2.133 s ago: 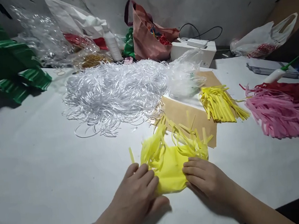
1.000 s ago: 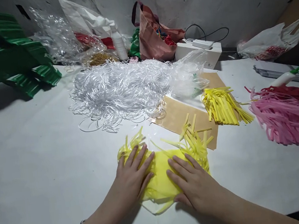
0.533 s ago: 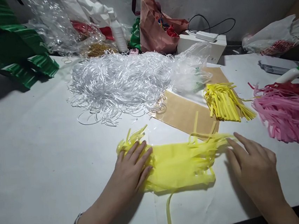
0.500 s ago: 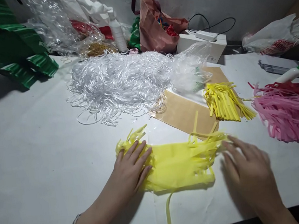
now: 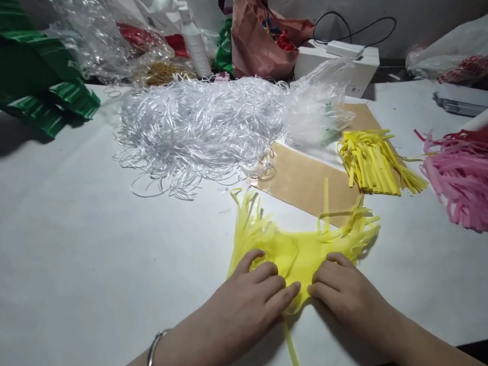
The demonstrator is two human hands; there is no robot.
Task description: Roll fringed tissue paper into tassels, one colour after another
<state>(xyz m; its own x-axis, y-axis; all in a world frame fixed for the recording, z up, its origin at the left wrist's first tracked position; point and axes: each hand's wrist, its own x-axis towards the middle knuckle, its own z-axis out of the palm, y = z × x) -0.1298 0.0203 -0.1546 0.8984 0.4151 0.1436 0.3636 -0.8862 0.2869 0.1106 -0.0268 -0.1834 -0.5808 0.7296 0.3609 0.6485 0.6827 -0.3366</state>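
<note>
Left hand and right hand curl on a fringed yellow sheet, grip unclear; white cord at its eleven o'clock

Left hand and right hand touch fringed yellow sheet

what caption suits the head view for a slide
Left hand and right hand on a fringed yellow sheet, white string heaped behind.

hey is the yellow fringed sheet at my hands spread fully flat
Not fully: the yellow fringed sheet rumples between your left hand and right hand, fringe strips splayed. Whether it's folded underneath, I cannot tell.
</note>
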